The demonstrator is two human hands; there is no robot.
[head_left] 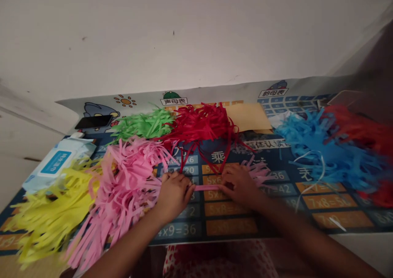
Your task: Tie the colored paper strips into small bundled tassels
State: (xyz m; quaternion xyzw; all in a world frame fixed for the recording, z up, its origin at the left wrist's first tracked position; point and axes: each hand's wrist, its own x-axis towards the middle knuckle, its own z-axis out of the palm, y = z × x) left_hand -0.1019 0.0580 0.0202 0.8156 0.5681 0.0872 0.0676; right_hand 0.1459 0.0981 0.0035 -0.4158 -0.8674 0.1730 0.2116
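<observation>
A narrow pink twisted strip [208, 187] runs level between my two hands, low over the printed mat. My left hand [175, 194] is closed on its left end, beside a heap of pink fringed paper [123, 188]. My right hand [241, 184] pinches the strip's right end, and pink fringe [259, 172] spreads out beyond that hand. Behind my hands, red fringed paper [201, 124] lies with loose strands trailing toward them.
Green fringe [145, 124], a black phone [93, 122], a wipes pack [58, 163] and yellow fringe [58, 208] are on the left. Yellow-orange paper [248, 117] lies behind. Blue fringe [331, 147], red fringe [362, 126] and a white cord [323, 167] are on the right.
</observation>
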